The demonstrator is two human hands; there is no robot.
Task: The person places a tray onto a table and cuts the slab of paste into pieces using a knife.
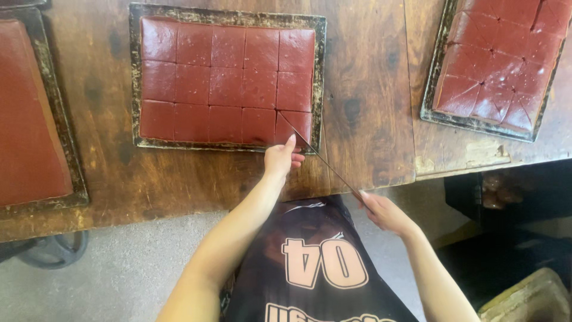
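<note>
A dark, worn metal tray (322,71) on the wooden table holds a flat red-brown slab (226,80) scored into a grid of squares. My right hand (384,211) grips the near end of a long thin blade (316,154). The blade runs diagonally up to the slab's near right square and cuts across it. My left hand (281,159) rests at the tray's near edge, its fingers curled and the thumb raised beside the blade.
A second tray (438,71) of red slab cut into triangles lies at the far right. A third tray (56,137) with an uncut slab sits at the left. The table's front edge (179,209) runs before me; a dark wheel (53,250) is below.
</note>
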